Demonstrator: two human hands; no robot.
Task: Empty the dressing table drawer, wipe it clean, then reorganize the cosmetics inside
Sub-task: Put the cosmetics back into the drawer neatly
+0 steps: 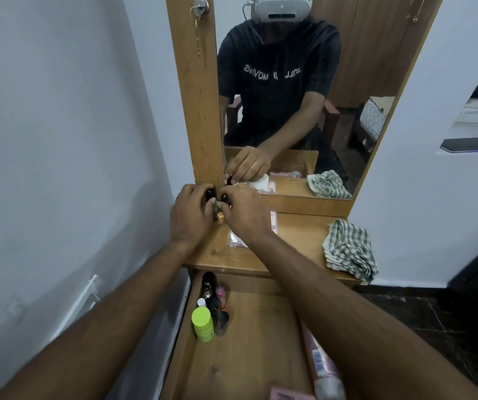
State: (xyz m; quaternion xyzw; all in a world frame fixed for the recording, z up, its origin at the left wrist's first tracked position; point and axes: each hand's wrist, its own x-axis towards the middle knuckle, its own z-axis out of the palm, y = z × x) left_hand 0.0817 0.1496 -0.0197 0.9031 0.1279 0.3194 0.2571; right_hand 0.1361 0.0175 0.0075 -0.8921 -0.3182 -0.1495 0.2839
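Both hands [217,209] gripping small dark bottles [226,199], upright, open drawer [249,356] below

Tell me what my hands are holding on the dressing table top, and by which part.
Both the left hand and right hand grip small dark cosmetic bottles; fingers cover them, so the exact place of hold cannot be told.

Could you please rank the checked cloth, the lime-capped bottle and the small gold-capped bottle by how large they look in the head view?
1. Checked cloth, clearly the largest.
2. Lime-capped bottle, though it sits nearer the camera, which flatters it.
3. Gold-capped bottle, smallest, partly hidden by the hands.
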